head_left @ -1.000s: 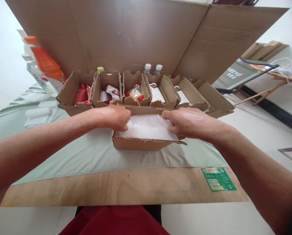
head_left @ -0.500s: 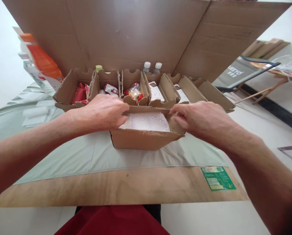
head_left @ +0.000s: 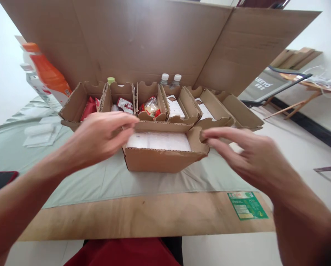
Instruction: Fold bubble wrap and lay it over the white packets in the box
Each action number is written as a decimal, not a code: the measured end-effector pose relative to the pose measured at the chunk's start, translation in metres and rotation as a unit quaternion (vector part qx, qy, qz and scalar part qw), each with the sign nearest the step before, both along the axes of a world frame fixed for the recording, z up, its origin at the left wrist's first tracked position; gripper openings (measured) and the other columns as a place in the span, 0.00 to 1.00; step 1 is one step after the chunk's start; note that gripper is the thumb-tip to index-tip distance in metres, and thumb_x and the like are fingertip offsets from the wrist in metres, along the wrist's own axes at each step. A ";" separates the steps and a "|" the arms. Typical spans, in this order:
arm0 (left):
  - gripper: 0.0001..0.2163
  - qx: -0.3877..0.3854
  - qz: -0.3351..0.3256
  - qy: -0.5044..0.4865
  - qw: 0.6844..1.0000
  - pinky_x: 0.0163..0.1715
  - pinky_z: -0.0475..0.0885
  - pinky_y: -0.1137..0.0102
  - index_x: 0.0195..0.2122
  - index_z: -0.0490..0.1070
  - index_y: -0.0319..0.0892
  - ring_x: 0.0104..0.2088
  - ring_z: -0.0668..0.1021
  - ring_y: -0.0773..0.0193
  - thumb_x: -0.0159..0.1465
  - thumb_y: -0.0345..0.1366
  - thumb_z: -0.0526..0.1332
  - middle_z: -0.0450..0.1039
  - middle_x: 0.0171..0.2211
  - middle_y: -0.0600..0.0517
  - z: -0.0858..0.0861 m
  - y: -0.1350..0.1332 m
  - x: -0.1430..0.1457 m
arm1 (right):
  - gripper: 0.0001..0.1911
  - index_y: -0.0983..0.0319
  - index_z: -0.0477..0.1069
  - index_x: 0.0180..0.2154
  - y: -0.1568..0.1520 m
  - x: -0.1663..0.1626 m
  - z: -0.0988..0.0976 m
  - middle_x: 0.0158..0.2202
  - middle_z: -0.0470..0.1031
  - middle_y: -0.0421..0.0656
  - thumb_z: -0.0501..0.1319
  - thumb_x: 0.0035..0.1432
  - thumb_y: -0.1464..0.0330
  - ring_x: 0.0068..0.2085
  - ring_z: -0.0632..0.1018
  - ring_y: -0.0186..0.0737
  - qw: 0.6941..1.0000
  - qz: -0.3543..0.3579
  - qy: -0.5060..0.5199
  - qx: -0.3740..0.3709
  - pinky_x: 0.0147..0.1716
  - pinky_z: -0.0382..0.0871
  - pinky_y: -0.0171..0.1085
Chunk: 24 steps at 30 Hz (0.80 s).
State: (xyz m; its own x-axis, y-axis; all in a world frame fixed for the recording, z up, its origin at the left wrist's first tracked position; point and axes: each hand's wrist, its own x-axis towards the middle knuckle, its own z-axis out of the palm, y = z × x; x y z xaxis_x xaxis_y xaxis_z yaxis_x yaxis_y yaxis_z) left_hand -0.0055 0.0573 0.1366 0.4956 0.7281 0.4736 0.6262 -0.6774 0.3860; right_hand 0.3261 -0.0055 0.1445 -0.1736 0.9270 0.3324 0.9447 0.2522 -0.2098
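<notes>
Head camera first: what are the two hands doing?

— Both hover at the ends of a small cardboard box (head_left: 165, 157) that sits on the pale green cloth (head_left: 99, 177) covering the counter (head_left: 143, 216). The left hand (head_left: 99, 138) is at the box's left end, its fingers (head_left: 123, 122) loosely spread and stretched toward the left flap; nothing is gripped in them. Whether the tips touch the card I cannot tell, since the hand is blurred.

— And the right?

— The right hand (head_left: 245, 155) is at the right end, fingers (head_left: 218, 133) extended and open, the tips just at the right flap. It holds nothing either.

— What is inside the box?

— White bubble wrap (head_left: 158, 141) fills its floor, lying flat between the raised flaps.

— What lies behind it?

— A row of cardboard trays (head_left: 160, 109), touching the box's far edge. The left ones hold red snack packets (head_left: 89, 108) and other small wrapped goods; the right ones hold white cards. Behind them two clear bottles with white caps (head_left: 169, 78) stand against a large cardboard sheet (head_left: 143, 40) propped upright.

— Anything off to the sides?

— An orange bottle (head_left: 47, 74) far left, a dark phone (head_left: 0, 179) at the left edge, and a green sticker (head_left: 247, 205) on the bare wood near the right wrist.
</notes>
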 end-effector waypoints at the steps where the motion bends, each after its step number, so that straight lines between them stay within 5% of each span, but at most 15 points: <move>1: 0.11 0.008 0.036 -0.047 0.998 0.42 0.75 0.69 0.46 0.79 0.46 0.37 0.80 0.64 0.70 0.41 0.58 0.83 0.42 0.55 -0.010 -0.016 -0.011 | 0.14 0.56 0.78 0.47 -0.016 0.010 -0.007 0.47 0.83 0.45 0.58 0.67 0.59 0.46 0.81 0.46 0.997 -0.042 0.051 0.028 0.42 0.74 0.39; 4: 0.12 -0.062 0.157 -0.164 0.972 0.45 0.76 0.63 0.47 0.78 0.48 0.40 0.81 0.58 0.68 0.45 0.60 0.81 0.42 0.52 -0.063 -0.054 -0.030 | 0.18 0.56 0.76 0.52 -0.042 0.030 -0.047 0.49 0.82 0.48 0.63 0.63 0.57 0.46 0.82 0.47 0.981 -0.102 0.161 -0.023 0.47 0.76 0.43; 7: 0.32 -0.201 0.154 -0.198 0.947 0.57 0.73 0.52 0.65 0.65 0.47 0.57 0.77 0.46 0.61 0.49 0.66 0.71 0.62 0.44 -0.120 -0.059 -0.016 | 0.35 0.59 0.68 0.61 -0.032 0.026 -0.094 0.55 0.78 0.53 0.66 0.56 0.52 0.45 0.82 0.51 0.964 -0.088 0.228 -0.100 0.46 0.77 0.50; 10: 0.43 -0.252 0.106 -0.255 0.927 0.68 0.59 0.46 0.73 0.51 0.45 0.69 0.64 0.41 0.60 0.50 0.68 0.58 0.71 0.39 -0.148 -0.041 0.016 | 0.33 0.63 0.71 0.55 -0.009 0.009 -0.124 0.52 0.79 0.54 0.66 0.55 0.49 0.46 0.81 0.52 0.951 -0.050 0.277 -0.129 0.46 0.77 0.51; 14: 0.46 -0.257 0.036 -0.343 0.903 0.72 0.52 0.50 0.75 0.42 0.43 0.74 0.55 0.43 0.63 0.50 0.66 0.49 0.75 0.38 -0.155 -0.043 0.041 | 0.24 0.64 0.76 0.42 -0.015 -0.011 -0.132 0.43 0.83 0.53 0.62 0.58 0.50 0.46 0.82 0.58 0.952 -0.067 0.283 -0.098 0.47 0.76 0.53; 19: 0.41 -0.261 0.112 -0.337 0.898 0.71 0.57 0.47 0.74 0.49 0.47 0.74 0.55 0.41 0.65 0.50 0.66 0.57 0.72 0.42 -0.171 -0.116 0.000 | 0.21 0.56 0.80 0.46 -0.066 -0.049 -0.129 0.40 0.83 0.49 0.63 0.58 0.51 0.50 0.82 0.63 0.962 -0.058 0.261 -0.046 0.46 0.79 0.55; 22: 0.40 -0.252 0.201 -0.355 0.878 0.71 0.58 0.45 0.73 0.52 0.47 0.73 0.57 0.39 0.64 0.52 0.67 0.62 0.70 0.41 -0.158 -0.126 -0.027 | 0.21 0.53 0.80 0.49 -0.061 -0.078 -0.122 0.37 0.82 0.48 0.64 0.58 0.52 0.46 0.82 0.63 0.961 -0.032 0.268 -0.054 0.39 0.81 0.54; 24: 0.42 -0.242 0.184 -0.372 0.877 0.71 0.56 0.46 0.74 0.48 0.47 0.73 0.57 0.41 0.64 0.51 0.67 0.59 0.71 0.41 -0.137 -0.107 -0.026 | 0.22 0.56 0.79 0.48 -0.046 -0.084 -0.112 0.36 0.82 0.48 0.63 0.59 0.51 0.44 0.83 0.62 0.961 -0.036 0.268 -0.050 0.37 0.80 0.52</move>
State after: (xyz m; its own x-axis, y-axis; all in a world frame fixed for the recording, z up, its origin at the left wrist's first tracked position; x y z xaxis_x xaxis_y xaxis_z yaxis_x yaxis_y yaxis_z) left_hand -0.0313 -0.0493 -0.0008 -0.1309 0.9788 0.1575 0.2210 -0.1260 0.9671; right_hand 0.2422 -0.0514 0.0323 0.0640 0.9624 0.2641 0.7081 0.1427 -0.6916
